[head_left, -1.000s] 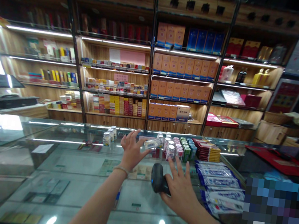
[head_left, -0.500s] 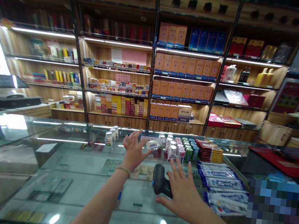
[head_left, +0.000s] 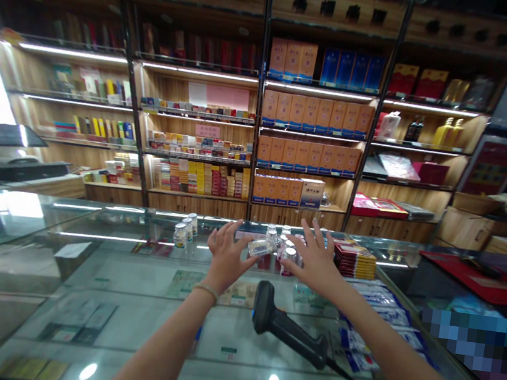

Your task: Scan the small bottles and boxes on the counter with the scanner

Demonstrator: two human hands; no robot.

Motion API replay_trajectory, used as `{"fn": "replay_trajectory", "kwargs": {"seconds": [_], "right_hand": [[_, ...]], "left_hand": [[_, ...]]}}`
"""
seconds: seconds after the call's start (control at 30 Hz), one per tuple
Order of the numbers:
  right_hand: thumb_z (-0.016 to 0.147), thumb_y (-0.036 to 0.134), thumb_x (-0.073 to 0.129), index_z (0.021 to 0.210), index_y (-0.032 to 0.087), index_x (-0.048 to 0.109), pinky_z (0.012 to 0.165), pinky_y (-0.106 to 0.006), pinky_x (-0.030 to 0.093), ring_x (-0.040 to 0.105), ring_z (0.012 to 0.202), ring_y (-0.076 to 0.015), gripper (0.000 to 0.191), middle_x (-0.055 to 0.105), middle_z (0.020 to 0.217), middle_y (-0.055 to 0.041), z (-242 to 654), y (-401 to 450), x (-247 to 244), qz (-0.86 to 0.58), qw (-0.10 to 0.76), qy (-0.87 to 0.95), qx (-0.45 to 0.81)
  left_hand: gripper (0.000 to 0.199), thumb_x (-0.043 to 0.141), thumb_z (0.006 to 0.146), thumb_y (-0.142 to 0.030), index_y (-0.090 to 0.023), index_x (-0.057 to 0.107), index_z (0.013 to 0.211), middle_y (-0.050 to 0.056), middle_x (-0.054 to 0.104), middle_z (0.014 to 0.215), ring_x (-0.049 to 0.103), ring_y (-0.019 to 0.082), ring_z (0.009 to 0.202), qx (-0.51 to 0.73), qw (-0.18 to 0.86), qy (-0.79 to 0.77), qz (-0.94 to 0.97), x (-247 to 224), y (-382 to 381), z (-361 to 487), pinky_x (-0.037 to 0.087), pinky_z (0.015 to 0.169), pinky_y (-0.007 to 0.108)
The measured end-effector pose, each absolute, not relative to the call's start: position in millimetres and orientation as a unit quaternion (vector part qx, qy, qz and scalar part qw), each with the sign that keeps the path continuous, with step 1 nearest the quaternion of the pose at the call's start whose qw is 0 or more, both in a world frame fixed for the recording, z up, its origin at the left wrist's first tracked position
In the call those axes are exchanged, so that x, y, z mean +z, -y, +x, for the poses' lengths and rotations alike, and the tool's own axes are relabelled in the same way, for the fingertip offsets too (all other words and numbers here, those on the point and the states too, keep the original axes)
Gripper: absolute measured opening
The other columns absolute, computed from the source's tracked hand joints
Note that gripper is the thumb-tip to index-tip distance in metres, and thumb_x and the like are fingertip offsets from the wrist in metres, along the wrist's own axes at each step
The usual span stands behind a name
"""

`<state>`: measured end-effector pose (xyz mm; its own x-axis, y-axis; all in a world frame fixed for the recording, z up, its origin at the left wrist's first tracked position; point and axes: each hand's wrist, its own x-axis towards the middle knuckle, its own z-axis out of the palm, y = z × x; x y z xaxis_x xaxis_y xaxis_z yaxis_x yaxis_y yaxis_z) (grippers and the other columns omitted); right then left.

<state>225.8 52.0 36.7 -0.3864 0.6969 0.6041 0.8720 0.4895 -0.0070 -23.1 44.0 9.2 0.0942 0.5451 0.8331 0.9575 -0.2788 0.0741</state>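
Observation:
My left hand (head_left: pixel 227 258) is over the glass counter, thumb and forefinger at the near end of a small white-labelled bottle (head_left: pixel 259 247) that is tipped on its side. The other left fingers are spread. To its right, my right hand (head_left: pixel 314 257) stretches out, fingers apart, over a group of small bottles (head_left: pixel 289 257) with pale caps, partly hiding them. I cannot tell whether it touches any of them. A black barcode scanner (head_left: pixel 287 325) lies on the glass between my forearms, its cable running to the lower right.
Three similar bottles (head_left: pixel 185 228) stand in a row left of my left hand. On the right are a stack of red and gold packets (head_left: pixel 356 258), blue-white packets (head_left: pixel 377 312) and a red mat (head_left: pixel 479 279). Stocked shelves (head_left: pixel 257 122) rise behind the glass counter (head_left: pixel 140 300).
My right hand has left the scanner and moved forward over the small bottles. The scanner now lies in full view. My left hand and the tipped bottle have hardly moved.

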Motion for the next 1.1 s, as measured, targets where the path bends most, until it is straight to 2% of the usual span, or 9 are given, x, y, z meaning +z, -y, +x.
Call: {"fn": "replay_trajectory", "kwargs": {"seconds": [0.27,0.5,0.67,0.9,1.1], "right_hand": [[0.088,0.051,0.066,0.132,0.034,0.062,0.117,-0.061,0.013,0.016,0.152,-0.0332,0.047,0.03,0.163,-0.0112,222,-87,35,-0.447,0.287,0.835,-0.145],[0.086,0.042,0.071,0.116,0.034,0.07,0.117,-0.058,0.015,0.019,0.151,-0.0327,0.031,0.033,0.162,-0.0065,221,-91,25,-0.428,0.322,0.834,-0.134],[0.087,0.039,0.069,0.113,0.032,0.07,0.115,-0.058,0.017,0.022,0.15,-0.0331,0.027,0.037,0.16,-0.0068,225,-88,25,-0.435,0.322,0.832,-0.125],[0.088,0.042,0.067,0.111,0.033,0.071,0.116,-0.059,0.015,0.021,0.15,-0.0328,0.025,0.034,0.161,-0.0056,234,-91,29,-0.422,0.331,0.837,-0.114],[0.09,0.046,0.061,0.108,0.028,0.071,0.117,-0.056,0.015,0.016,0.151,-0.0322,0.028,0.029,0.164,-0.0065,234,-89,33,-0.399,0.343,0.845,-0.097]], "left_hand": [[0.038,0.08,0.075,-0.045,-0.031,0.072,0.108,0.011,0.05,0.146,0.041,0.035,0.138,-0.4,0.253,0.542,-0.694,8,-44,-20,0.019,0.119,0.058],[0.038,0.081,0.073,-0.043,-0.032,0.072,0.108,0.01,0.049,0.147,0.039,0.035,0.139,-0.391,0.238,0.542,-0.705,7,-42,-15,0.02,0.118,0.059],[0.037,0.081,0.073,-0.045,-0.031,0.073,0.106,0.01,0.048,0.147,0.04,0.036,0.138,-0.393,0.234,0.538,-0.708,7,-41,-9,0.022,0.118,0.058],[0.038,0.079,0.076,-0.046,-0.031,0.072,0.11,0.01,0.045,0.149,0.036,0.035,0.14,-0.382,0.231,0.54,-0.714,6,-42,-6,0.023,0.118,0.058],[0.037,0.072,0.082,-0.048,-0.032,0.072,0.116,0.01,0.044,0.15,0.036,0.035,0.14,-0.367,0.229,0.538,-0.724,6,-43,-7,0.022,0.118,0.059]]}}
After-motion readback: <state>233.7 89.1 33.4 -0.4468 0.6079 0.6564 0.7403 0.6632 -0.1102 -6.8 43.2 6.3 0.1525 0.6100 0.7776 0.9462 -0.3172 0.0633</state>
